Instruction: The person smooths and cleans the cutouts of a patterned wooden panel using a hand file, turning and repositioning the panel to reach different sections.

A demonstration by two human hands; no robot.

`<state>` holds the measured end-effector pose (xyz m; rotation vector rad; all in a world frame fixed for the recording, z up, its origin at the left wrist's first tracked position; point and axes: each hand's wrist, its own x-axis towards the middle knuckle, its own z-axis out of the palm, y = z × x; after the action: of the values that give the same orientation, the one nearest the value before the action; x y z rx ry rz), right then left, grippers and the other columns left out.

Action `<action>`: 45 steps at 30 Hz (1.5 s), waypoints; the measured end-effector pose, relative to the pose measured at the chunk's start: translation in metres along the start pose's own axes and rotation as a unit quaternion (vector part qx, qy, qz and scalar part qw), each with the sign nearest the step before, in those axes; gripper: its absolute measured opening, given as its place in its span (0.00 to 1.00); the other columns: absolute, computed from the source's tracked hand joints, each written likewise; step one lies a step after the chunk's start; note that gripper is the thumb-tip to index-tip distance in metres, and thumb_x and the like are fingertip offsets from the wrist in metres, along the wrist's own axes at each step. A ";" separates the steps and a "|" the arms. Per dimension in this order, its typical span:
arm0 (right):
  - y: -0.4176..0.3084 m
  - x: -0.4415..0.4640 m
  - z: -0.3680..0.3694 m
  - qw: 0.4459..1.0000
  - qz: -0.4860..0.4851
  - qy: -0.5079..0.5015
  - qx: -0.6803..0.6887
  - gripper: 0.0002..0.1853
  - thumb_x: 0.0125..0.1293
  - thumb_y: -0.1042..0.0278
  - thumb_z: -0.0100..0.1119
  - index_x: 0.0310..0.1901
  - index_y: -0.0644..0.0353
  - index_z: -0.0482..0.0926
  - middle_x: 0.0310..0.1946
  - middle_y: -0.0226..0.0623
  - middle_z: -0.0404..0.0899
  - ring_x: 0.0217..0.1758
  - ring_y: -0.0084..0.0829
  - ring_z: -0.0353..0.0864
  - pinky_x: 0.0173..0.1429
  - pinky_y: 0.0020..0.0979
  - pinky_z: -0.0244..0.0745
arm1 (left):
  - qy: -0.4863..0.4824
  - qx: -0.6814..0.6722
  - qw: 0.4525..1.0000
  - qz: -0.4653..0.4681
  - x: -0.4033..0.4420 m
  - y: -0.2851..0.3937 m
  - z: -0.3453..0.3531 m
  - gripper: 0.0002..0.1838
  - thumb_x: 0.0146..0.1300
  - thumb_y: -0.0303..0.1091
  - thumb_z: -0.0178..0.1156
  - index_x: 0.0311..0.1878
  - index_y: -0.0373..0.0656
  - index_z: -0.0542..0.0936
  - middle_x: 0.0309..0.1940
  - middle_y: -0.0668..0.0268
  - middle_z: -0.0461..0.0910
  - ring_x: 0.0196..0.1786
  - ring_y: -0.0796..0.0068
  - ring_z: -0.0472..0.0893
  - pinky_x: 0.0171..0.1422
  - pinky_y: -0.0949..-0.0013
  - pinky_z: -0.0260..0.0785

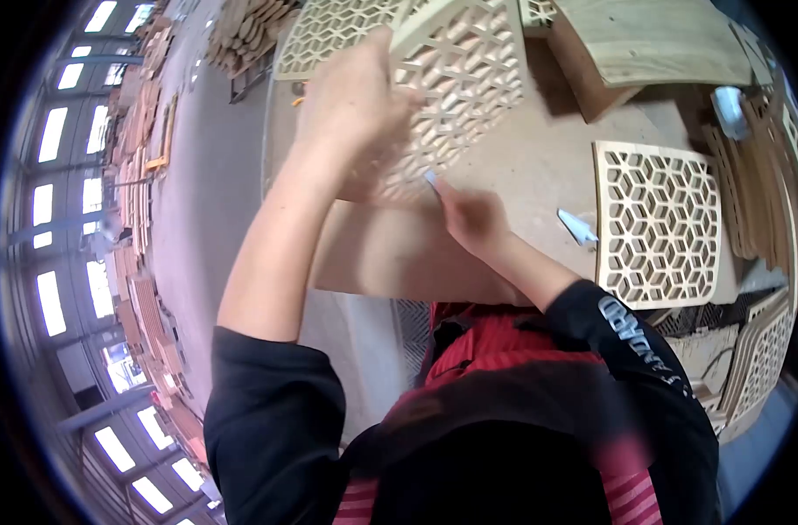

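Pinching a small blue-tipped tool (431,178), the fingers of the right hand (475,216) are curled shut just below the lower end of a lattice panel (469,74). The left hand (351,101) has its fingers clamped on the near side of that panel, which is held tilted above the tabletop (548,179); whether its lower end touches the surface I cannot tell (that part is blurred). With a tool beside it and a hand holding it up, this panel looks to be partway through its handling, not finished. How much of its lattice is done does not show.

Near the right hand, a pale pointed piece (577,226) lies on the tabletop, and past it 1 flat panel (658,226) rests with no hand on it. Its openings look clear, but I cannot tell whether it is done or left to do. The same doubt holds for the stacked panels (760,354) at the lower right and the upper-left panel (329,37) beyond the left hand. Farther out, a curved wooden piece (670,39) stands at the far side, and a wood pile (246,33) sits well apart from the tabletop.
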<state>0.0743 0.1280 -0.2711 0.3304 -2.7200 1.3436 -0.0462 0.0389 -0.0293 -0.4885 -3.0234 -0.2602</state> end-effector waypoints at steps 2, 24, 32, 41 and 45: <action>-0.010 0.010 0.003 0.997 -0.044 0.015 -0.067 0.21 0.64 0.71 0.52 0.60 0.54 0.75 0.21 0.43 0.79 0.22 0.47 0.79 0.28 0.46 0.73 | -0.050 -0.008 0.998 -0.022 0.001 0.004 -0.006 0.23 0.48 0.35 0.75 0.46 0.38 0.78 0.31 0.56 0.84 0.35 0.62 0.84 0.42 0.62 0.74; 0.013 -0.020 -0.007 0.998 -0.038 -0.017 -0.047 0.26 0.63 0.73 0.50 0.65 0.53 0.71 0.21 0.41 0.79 0.20 0.46 0.78 0.27 0.47 0.74 | -0.011 0.011 0.999 -0.037 -0.010 0.029 -0.002 0.20 0.51 0.35 0.73 0.42 0.36 0.76 0.30 0.53 0.83 0.37 0.53 0.84 0.45 0.57 0.73; 0.002 -0.060 -0.046 0.993 -0.004 -0.096 -0.067 0.18 0.65 0.70 0.49 0.56 0.52 0.75 0.24 0.43 0.80 0.24 0.44 0.80 0.28 0.44 0.74 | -0.004 0.049 0.999 -0.021 -0.009 0.026 -0.001 0.20 0.50 0.36 0.73 0.41 0.36 0.75 0.26 0.55 0.82 0.35 0.52 0.83 0.43 0.56 0.72; -0.007 -0.014 -0.033 0.988 0.082 -0.128 0.023 0.15 0.71 0.61 0.44 0.51 0.56 0.78 0.27 0.49 0.80 0.33 0.48 0.82 0.38 0.47 0.76 | -0.008 0.033 0.999 0.028 0.004 0.009 0.003 0.21 0.50 0.37 0.73 0.43 0.39 0.76 0.28 0.57 0.82 0.37 0.54 0.83 0.44 0.56 0.72; 0.007 -0.026 -0.020 0.996 0.024 -0.077 -0.039 0.16 0.71 0.63 0.43 0.53 0.56 0.78 0.27 0.48 0.81 0.31 0.47 0.82 0.36 0.47 0.76 | -0.009 0.031 0.999 0.027 0.011 0.004 0.002 0.22 0.49 0.38 0.74 0.43 0.39 0.76 0.29 0.57 0.83 0.36 0.56 0.83 0.44 0.56 0.72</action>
<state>0.0979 0.1521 -0.2693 0.3778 -2.9143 1.2702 -0.0555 0.0463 -0.0296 -0.5709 -3.0195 -0.1591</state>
